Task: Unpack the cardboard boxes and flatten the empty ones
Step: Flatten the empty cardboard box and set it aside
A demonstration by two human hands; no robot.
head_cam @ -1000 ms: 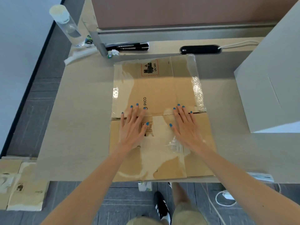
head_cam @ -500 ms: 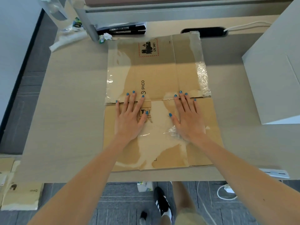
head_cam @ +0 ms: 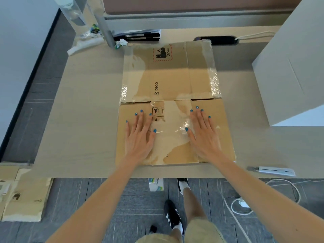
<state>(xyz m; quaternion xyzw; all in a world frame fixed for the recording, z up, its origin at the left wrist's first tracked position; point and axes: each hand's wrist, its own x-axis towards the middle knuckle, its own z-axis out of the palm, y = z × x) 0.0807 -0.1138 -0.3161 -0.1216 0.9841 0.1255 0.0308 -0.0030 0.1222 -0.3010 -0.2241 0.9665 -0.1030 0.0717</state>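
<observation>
Mid-frame, left hand (head_cam: pixel 140 137) and right hand (head_cam: pixel 204 137) press flat, fingers straight, on flattened box (head_cam: pixel 168 76); likely light, stiff, tape-slick; grab side edges.

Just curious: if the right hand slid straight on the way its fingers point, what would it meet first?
Probably the cross seam of the flattened brown cardboard box under the right hand, just beyond its fingertips; past it, only more flat cardboard.
</observation>
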